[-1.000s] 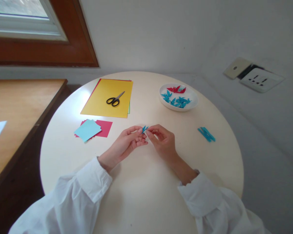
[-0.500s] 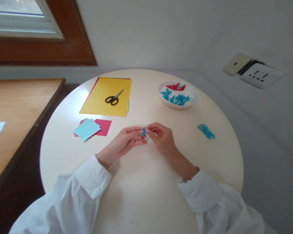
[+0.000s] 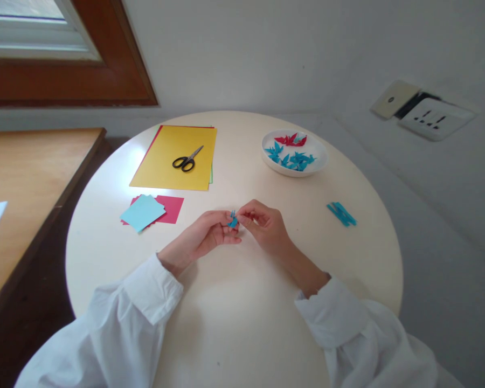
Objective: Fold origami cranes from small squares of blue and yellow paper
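Over the middle of the round table, a small blue paper crane (image 3: 233, 221) is between my two hands. The thumb and forefinger of my left hand (image 3: 212, 233) are at its left side, with the other fingers curled loosely beneath. My right hand (image 3: 268, 226) pinches the crane's right edge between thumb and forefinger. Two thin points stick up from the folded paper; its finer folds are too small to make out. Blue and red paper cranes (image 3: 299, 161) lie in a white dish (image 3: 321, 166) beyond my right hand.
Black-handled scissors (image 3: 188, 160) rest on a yellow sheet (image 3: 157, 172) at the back left of the white table (image 3: 234, 323). Nearer stand pale blue squares (image 3: 143, 213) and red squares (image 3: 173, 209). Folded blue strips (image 3: 341, 214) lie at the right.
The crane has turned and shifted slightly left, and more of it shows now. My right fingers have moved a little left with it.
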{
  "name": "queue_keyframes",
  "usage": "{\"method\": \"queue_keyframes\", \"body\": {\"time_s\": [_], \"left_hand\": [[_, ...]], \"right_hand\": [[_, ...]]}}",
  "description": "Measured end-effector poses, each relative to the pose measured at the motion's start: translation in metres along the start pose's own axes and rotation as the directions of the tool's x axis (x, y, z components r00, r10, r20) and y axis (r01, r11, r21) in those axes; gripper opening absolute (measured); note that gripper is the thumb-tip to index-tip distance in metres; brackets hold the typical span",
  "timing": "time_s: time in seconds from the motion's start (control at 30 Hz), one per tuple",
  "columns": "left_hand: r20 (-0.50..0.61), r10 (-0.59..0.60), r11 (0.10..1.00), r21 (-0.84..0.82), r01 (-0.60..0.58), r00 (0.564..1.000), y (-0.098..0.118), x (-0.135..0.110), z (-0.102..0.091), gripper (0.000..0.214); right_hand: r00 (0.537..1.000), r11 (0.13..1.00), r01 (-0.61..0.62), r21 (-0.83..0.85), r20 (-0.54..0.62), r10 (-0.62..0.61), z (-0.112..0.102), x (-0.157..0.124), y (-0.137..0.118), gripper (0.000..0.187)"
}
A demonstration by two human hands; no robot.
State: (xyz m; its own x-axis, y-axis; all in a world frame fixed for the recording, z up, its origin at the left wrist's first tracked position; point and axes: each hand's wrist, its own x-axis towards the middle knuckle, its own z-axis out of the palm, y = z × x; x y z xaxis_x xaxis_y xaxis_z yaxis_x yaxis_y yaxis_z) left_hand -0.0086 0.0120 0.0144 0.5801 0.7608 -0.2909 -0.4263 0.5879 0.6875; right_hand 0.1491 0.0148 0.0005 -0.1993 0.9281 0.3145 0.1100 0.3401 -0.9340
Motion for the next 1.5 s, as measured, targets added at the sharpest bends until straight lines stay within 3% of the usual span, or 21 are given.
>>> {"method": "queue_keyframes", "body": {"time_s": [0.37,0.87,1.2,1.5], "left_hand": [[-0.004,-0.057,0.997,0.048,0.057,0.998,0.0026,-0.0020,0.0050,0.008],[-0.031,0.067,0.991,0.119,-0.063,0.997,0.0009,-0.0019,0.0017,0.010],[-0.053,0.087,0.980,0.182,-0.076,0.995,0.0006,-0.0032,0.0028,0.008],[-0.043,0.219,0.919,0.346,-0.191,0.975,0.0011,-0.0045,0.0078,0.007]], "right_hand": [[0.998,0.999,0.028,-0.027,0.058,-0.026,0.0010,-0.0015,-0.0048,0.010],[0.999,0.999,0.016,-0.032,-0.050,-0.017,-0.0002,-0.0002,-0.0026,0.010],[1.000,0.999,-0.004,-0.039,-0.014,0.003,-0.0005,-0.0001,-0.0034,0.010],[0.999,1.000,-0.029,0.004,-0.019,0.029,-0.0011,-0.0002,-0.0052,0.009]]}}
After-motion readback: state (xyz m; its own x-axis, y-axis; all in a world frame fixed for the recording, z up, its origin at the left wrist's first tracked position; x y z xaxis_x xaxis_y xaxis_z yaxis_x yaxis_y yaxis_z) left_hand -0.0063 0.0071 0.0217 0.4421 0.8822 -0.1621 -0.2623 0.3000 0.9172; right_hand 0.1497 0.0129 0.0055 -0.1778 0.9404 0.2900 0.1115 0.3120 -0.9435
